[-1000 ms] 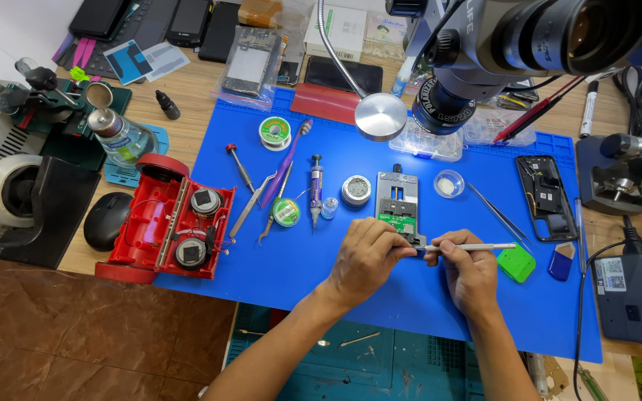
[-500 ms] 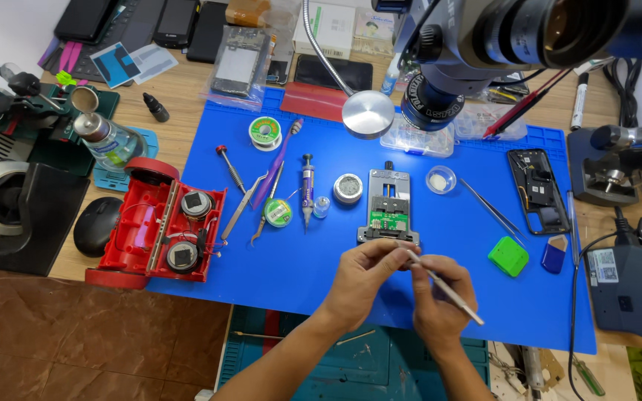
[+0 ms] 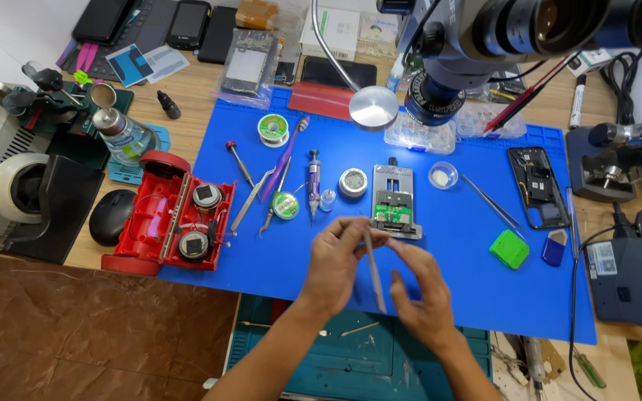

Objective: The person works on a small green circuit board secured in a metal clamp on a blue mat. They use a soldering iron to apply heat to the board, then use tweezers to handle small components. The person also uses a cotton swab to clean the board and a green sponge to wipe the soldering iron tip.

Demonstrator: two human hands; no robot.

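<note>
Both hands hang over the front of the blue mat (image 3: 440, 297), close together, sharing one slim tool (image 3: 374, 271). The left hand (image 3: 336, 260) pinches its upper end between thumb and fingertips; the right hand (image 3: 421, 293) is curled around the lower shaft, so the tool runs steeply down between them, clear of the mat. Held at both ends like this, it looks as if it is being turned or adjusted in the fingers rather than put to work.

Just beyond the hands sits the holder (image 3: 394, 202) with a small green board clamped in it, placed under the microscope (image 3: 440, 96) so the board sits within its view. Tweezers (image 3: 250, 200), a syringe (image 3: 312, 182), solder spools (image 3: 273, 128) and a small tin (image 3: 353, 182) lie to its left within easy reach. A phone frame (image 3: 538, 197) and a green block (image 3: 510, 249) lie to the right, and a red case (image 3: 161, 215) sits open at the mat's left edge.

The tool's tip is hard to make out, and it could be tweezers or a probe. The right palm faces away, hiding its grip. The microscope is cut off by the top edge and blurred.
</note>
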